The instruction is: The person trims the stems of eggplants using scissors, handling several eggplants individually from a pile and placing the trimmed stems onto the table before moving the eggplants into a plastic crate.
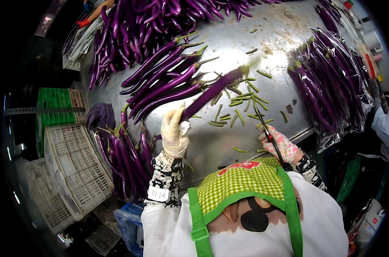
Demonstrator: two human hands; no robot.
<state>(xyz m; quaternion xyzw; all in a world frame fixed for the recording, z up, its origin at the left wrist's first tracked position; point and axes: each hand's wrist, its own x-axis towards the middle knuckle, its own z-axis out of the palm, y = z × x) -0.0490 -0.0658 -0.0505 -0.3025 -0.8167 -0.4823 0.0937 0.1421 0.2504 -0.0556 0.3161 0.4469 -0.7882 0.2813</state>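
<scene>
My left hand (173, 135), in a cream glove, grips a long purple eggplant (210, 93) near its lower end. The eggplant slants up to the right, and its stem end is blurred. A crumpled white piece (184, 128), perhaps tissue, shows at the same palm. My right hand (286, 147), in a flower-print glove, holds dark scissors (262, 119), blades pointing away from me over the table. Cut green stems (242, 99) lie scattered around the blade tips. Beyond my left hand, several eggplants (168, 77) with long stems lie side by side.
A large eggplant heap (140, 29) covers the far left of the metal table (220, 144). Bagged eggplants (329, 80) lie at right. More eggplants (127, 160) and a purple cloth (100, 116) sit at the left edge, by white crates (82, 167). Another person's gloved hand (83, 22) shows top left.
</scene>
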